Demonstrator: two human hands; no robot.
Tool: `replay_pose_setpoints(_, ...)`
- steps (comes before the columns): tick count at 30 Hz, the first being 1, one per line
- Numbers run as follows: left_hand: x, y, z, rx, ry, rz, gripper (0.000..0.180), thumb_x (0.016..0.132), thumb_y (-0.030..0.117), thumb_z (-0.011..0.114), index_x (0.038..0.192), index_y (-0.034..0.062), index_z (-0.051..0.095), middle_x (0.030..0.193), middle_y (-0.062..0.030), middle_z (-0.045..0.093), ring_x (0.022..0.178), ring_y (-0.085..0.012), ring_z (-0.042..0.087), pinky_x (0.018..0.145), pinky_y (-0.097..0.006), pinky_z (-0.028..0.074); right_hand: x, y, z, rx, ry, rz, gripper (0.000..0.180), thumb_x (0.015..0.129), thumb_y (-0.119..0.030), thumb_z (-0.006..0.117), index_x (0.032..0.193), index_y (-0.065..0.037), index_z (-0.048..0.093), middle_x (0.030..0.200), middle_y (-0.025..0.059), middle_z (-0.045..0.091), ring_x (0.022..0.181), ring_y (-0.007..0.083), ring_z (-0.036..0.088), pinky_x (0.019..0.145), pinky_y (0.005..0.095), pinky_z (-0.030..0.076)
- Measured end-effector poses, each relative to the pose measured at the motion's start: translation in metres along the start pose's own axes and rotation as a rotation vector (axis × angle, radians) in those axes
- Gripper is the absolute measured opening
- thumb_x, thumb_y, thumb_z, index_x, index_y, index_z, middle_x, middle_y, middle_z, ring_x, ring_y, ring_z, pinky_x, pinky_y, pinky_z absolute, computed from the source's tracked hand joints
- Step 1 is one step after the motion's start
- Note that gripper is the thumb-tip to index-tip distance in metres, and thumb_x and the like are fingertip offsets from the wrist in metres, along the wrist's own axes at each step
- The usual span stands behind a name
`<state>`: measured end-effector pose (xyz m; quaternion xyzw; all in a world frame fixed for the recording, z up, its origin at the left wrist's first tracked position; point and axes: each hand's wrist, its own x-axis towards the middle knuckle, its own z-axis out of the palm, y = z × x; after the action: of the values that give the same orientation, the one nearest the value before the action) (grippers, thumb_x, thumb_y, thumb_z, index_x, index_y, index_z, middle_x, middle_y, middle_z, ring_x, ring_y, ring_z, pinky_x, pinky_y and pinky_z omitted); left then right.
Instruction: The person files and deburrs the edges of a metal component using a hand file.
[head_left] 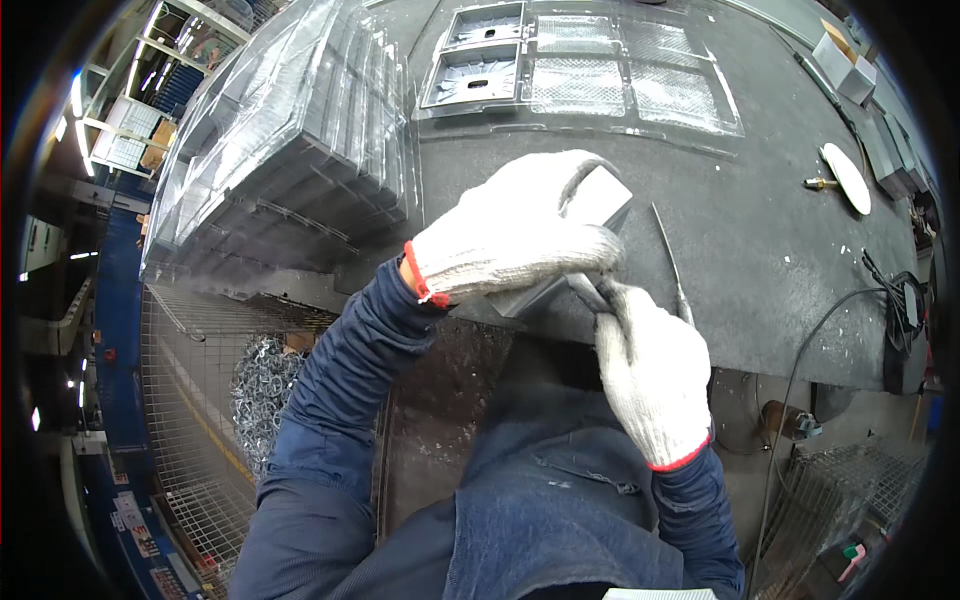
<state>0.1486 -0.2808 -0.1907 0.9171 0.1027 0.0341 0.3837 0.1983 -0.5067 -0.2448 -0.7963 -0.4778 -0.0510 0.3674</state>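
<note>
Head view, stock as it stands, largest item first.

Bench [760, 260]: one, dark-topped, running beyond both hands and carrying everything listed.

Stack of clear moulded trays [290, 150]: one stack, beyond and to the outer side of the left hand; the number of trays in it cannot be counted.

Open clear tray [590, 70]: one, flat on the bench straight beyond the hands. Six pockets show; the two on the left-hand side each hold a grey part, the other four look unfilled.

Grey part [600, 200]: one in work, a light grey moulded piece at the near edge of the bench, under the left hand.

Left hand [520, 235]: white knit glove, clenched over the grey part and pressing it down.

Right hand [650, 370]: white knit glove, fingers pinched at the part's near corner; whether a small tool is held there I cannot tell.

White disc [845, 178]: one, well beyond the right hand on its outer side.

Thin metal rod [668, 255]: one, lying on the bench just beside the right hand.

Step in hand, by judgement: trimming or checking the part's edge. Next move would call for a steady left-hand grip while the right works along that corner.
</note>
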Motion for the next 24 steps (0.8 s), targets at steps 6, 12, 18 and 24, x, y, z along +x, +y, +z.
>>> replay_pose_setpoints(6, 0.007, 0.004, 0.001, -0.009, -0.006, 0.020, 0.073, 0.084, 0.039, 0.088, 0.142, 0.0001, 0.067, 0.121, -0.0223, 0.076, 0.113, -0.0315, 0.073, 0.102, -0.043, 0.056, 0.005, -0.001, 0.006, -0.114, -0.022, 0.014, 0.014, 0.103, -0.019, 0.074, 0.110, -0.008, 0.069, 0.071, 0.0095, 0.068, 0.061, 0.0269, 0.069, 0.059, 0.0406, 0.054)
replay_pose_setpoints(12, 0.000, 0.013, -0.001, 0.037, -0.038, 0.200, 0.074, 0.084, 0.040, 0.087, 0.141, -0.0024, 0.067, 0.118, -0.0221, 0.076, 0.109, -0.0310, 0.073, 0.101, -0.041, 0.057, 0.009, 0.001, 0.016, -0.135, -0.009, -0.015, 0.014, 0.102, -0.018, 0.073, 0.109, -0.007, 0.069, 0.074, 0.0105, 0.067, 0.066, 0.0271, 0.070, 0.062, 0.0409, 0.055)
replay_pose_setpoints(18, 0.002, -0.006, 0.009, 0.112, 0.104, 0.051, 0.076, 0.083, 0.042, 0.087, 0.141, -0.0021, 0.067, 0.121, -0.0238, 0.076, 0.113, -0.0343, 0.073, 0.103, -0.043, 0.056, 0.000, 0.007, -0.006, -0.025, -0.147, 0.079, 0.013, 0.101, -0.018, 0.074, 0.108, -0.007, 0.069, 0.078, 0.0152, 0.071, 0.069, 0.0336, 0.070, 0.065, 0.0461, 0.056)
replay_pose_setpoints(24, 0.007, -0.002, 0.002, -0.007, 0.060, -0.016, 0.073, 0.083, 0.040, 0.086, 0.138, -0.0040, 0.068, 0.117, -0.0214, 0.076, 0.109, -0.0303, 0.073, 0.100, -0.041, 0.057, 0.007, 0.000, 0.031, -0.196, -0.005, -0.010, 0.015, 0.101, -0.019, 0.076, 0.107, -0.007, 0.069, 0.070, 0.0094, 0.065, 0.063, 0.0276, 0.068, 0.060, 0.0420, 0.055)
